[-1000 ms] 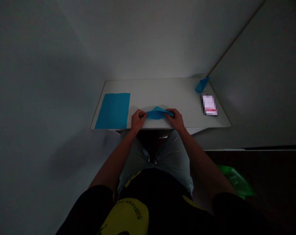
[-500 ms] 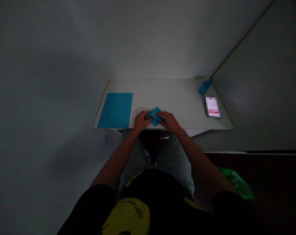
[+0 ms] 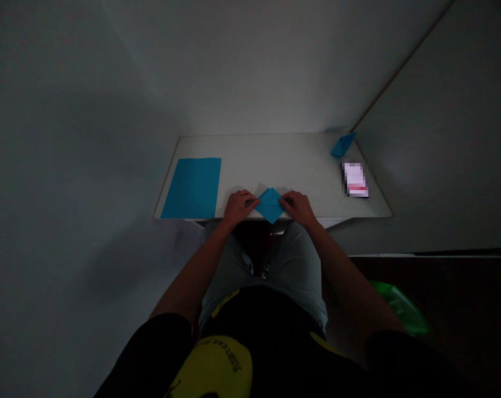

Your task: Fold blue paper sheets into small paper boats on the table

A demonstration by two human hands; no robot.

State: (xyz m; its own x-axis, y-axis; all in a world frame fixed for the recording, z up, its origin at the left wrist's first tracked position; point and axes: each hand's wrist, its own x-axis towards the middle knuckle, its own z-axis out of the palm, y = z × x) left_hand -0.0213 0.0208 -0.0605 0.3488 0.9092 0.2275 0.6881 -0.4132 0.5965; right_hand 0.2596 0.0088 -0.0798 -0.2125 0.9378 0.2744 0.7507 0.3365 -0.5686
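Note:
A small folded blue paper [image 3: 270, 204], now a diamond shape, lies flat at the near edge of a white table [image 3: 283, 160]. My left hand [image 3: 239, 205] presses its left corner with curled fingers. My right hand [image 3: 299, 206] holds down its right corner the same way. Both hands rest on the tabletop, one on each side of the paper.
A flat blue sheet [image 3: 193, 187] lies at the table's left. A finished blue paper fold [image 3: 342, 143] stands at the far right corner, with a blurred phone-like card [image 3: 355, 179] in front of it. Walls close in on both sides. A green object [image 3: 400, 307] lies on the floor at right.
The blue paper went from a long boat-like strip held at both ends to a flat diamond. My hands came together, then spread slightly to its two side corners.

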